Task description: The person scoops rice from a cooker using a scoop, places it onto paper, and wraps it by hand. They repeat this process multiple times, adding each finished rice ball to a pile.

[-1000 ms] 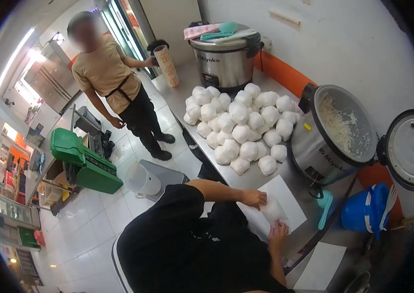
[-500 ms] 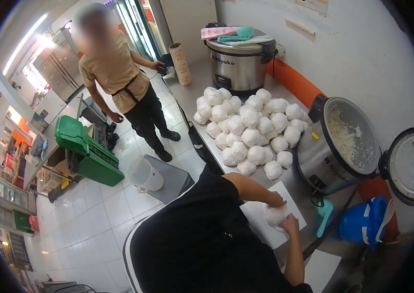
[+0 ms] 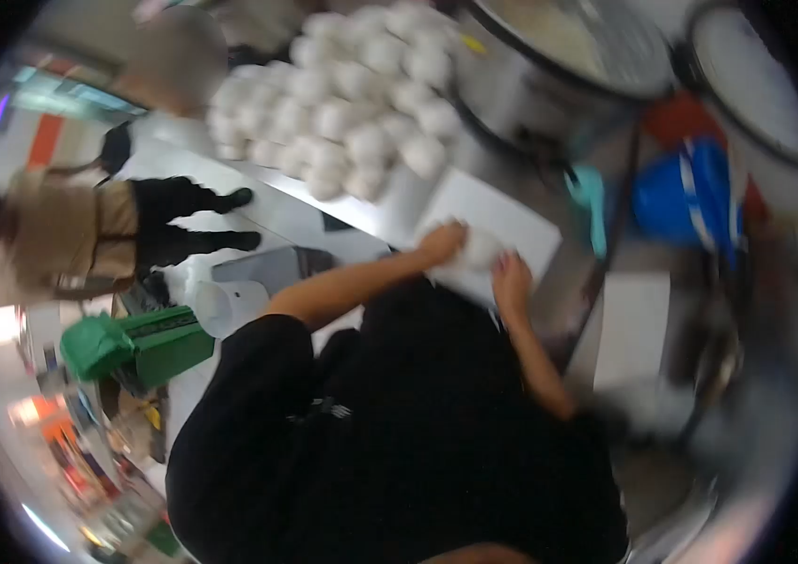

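Observation:
A rounded white bundle [image 3: 481, 249], seemingly rice being wrapped in thin paper, lies on a stack of white paper sheets [image 3: 526, 221]. My left hand [image 3: 443, 244] grips the bundle's wrapper on its left side, fingers curled. On the right side, my right hand [image 3: 512, 275] pinches the wrapper with bent fingers. Motion blur hides the exact finger contact. Just beyond the stack sits a big heap of white paper-wrapped balls [image 3: 352, 117].
An open rice cooker [image 3: 512, 103] holds rice, its lid [image 3: 756, 85] swung right. Nearby are a turquoise scoop [image 3: 589, 202], a blue bucket [image 3: 686, 197] and another white sheet [image 3: 632, 329]. A person [image 3: 70, 226] stands left, by a green bin [image 3: 164, 348] and white pail [image 3: 229, 308].
My view has turned and tipped down, so the scene appears rotated and blurred. Both hands stay at the white bundle on the paper stack.

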A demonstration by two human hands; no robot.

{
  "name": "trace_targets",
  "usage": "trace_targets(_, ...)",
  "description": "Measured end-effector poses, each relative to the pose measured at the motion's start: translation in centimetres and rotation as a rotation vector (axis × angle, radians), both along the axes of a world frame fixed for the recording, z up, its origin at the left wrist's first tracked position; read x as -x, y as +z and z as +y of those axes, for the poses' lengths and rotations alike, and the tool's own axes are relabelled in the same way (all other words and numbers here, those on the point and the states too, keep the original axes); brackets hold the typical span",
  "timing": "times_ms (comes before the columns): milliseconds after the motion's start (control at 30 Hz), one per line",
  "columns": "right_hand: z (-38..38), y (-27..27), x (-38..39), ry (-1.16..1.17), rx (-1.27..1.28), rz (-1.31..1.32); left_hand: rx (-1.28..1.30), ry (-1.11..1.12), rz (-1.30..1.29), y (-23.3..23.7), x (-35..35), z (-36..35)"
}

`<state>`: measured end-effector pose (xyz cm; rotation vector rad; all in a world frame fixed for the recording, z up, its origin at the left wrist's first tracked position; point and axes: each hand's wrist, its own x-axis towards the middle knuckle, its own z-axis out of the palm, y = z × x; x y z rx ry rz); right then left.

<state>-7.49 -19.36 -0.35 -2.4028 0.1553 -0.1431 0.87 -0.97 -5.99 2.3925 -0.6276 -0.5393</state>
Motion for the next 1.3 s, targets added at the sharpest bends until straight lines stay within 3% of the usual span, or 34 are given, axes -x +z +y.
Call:
trace_targets(33,0.1,0.0,-0.1,-0.032,-0.009,0.006,-0.034,-0.014,-0.106,2.0,0.5,-0.1)
trace_targets(100,0.4,0.9,1.0,0.0,-0.051,-0.074,-0.013,0.098,-0.006,4.3,1.1,-0.7)
trace_targets(133,0.1,-0.5,1.9,0.044,0.035,-0.083,0.064,0.012,-0.073,4.2,0.9,-0.2)
trace_targets(267,0.6,0.0,2.4,0.17,0.075,0.224,0.126,-0.106,0.071,3.3,-2.1,0.9)
trace_targets(333,0.8,0.1,2.1,0.128,0.045,0.213,0.061,-0.139,0.11,5.0,-2.8,0.0)
trace_targets(433,0.1,-1.6,3.1,0.151,0.113,0.133,0.216,-0.095,0.163,5.0,-3.2,-0.7)
trace_targets(467,0.1,-2.8,3.1,0.176,0.146,0.088,0.322,-0.069,0.036,4.9,-2.8,-0.9)
trace_targets(500,0.4,-2.7,3.0,0.067,0.017,0.14,0.423,-0.042,-0.092,4.8,-1.9,-1.5)
trace_targets(567,1.2,-1.8,2.8,-0.119,-0.239,0.247,0.248,0.202,0.143,5.6,0.1,-3.9)
trace_targets(600,1.6,-1.8,2.8,-0.148,-0.244,0.191,0.166,0.285,0.111,4.2,0.9,-5.7)
trace_targets(633,2.0,-1.9,2.9,-0.166,-0.252,0.13,0.054,0.362,0.138,6.7,1.6,-7.0)
trace_targets(700,2.4,-1.2,2.4,-0.258,-0.495,0.198,-0.03,0.416,0.208,7.4,1.1,-7.6)
trace_targets(733,1.8,-2.8,2.8,-0.148,-0.27,0.174,-0.026,0.451,0.363,7.8,0.0,-7.3)
trace_targets(767,0.8,-4.5,2.9,-0.056,-0.04,0.142,0.113,0.536,0.511,6.9,-0.6,-6.9)
trace_targets(833,1.0,0.1,1.2,-0.018,-0.137,-0.011,0.401,0.657,0.803,4.3,-1.6,-5.8)
trace_targets(933,3.1,5.4,-0.8,-0.05,-0.432,-0.084,1.156,0.699,1.168,10.6,-1.0,-3.9)
trace_targets(1033,6.5,6.6,-3.7,-0.033,-0.794,-0.171,1.438,0.665,1.157,12.8,-1.4,-1.6)
trace_targets(1100,8.7,7.4,-5.0,0.043,-0.958,-0.19,1.473,0.741,1.033,14.1,-1.8,0.2)
trace_targets(1167,9.9,6.5,-7.2,0.209,-0.973,-0.053,1.489,0.798,0.872,14.0,-2.6,2.3)
trace_targets(1233,11.1,6.1,-9.2,0.415,-1.049,0.101,1.623,0.897,0.949,14.5,-3.6,5.8)
trace_targets(1267,11.0,6.2,-9.6,0.415,-0.765,0.043,1.618,0.917,0.865,14.8,-4.1,7.6)
trace_targets(1300,10.5,6.6,-10.2,0.407,-0.482,-0.017,1.524,1.093,0.718,15.3,-4.9,9.3)
